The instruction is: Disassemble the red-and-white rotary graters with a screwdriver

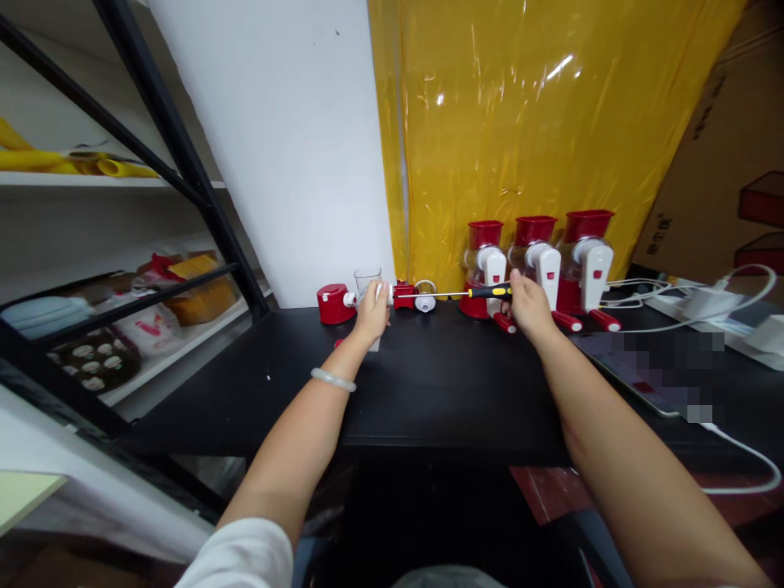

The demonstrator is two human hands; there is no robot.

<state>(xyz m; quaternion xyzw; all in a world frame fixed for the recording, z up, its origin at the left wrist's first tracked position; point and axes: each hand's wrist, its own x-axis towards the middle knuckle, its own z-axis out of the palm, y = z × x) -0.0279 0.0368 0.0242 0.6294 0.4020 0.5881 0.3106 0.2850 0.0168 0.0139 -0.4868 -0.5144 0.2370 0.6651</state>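
Black-yellow screwdriver [491,291], gripped by the right hand [530,304], points toward the left hand [372,310], closed around a white part [390,291].

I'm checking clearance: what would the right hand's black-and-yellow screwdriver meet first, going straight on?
Probably the white plastic part held in the left hand; the tip of the screwdriver may already touch it, depth being unclear.
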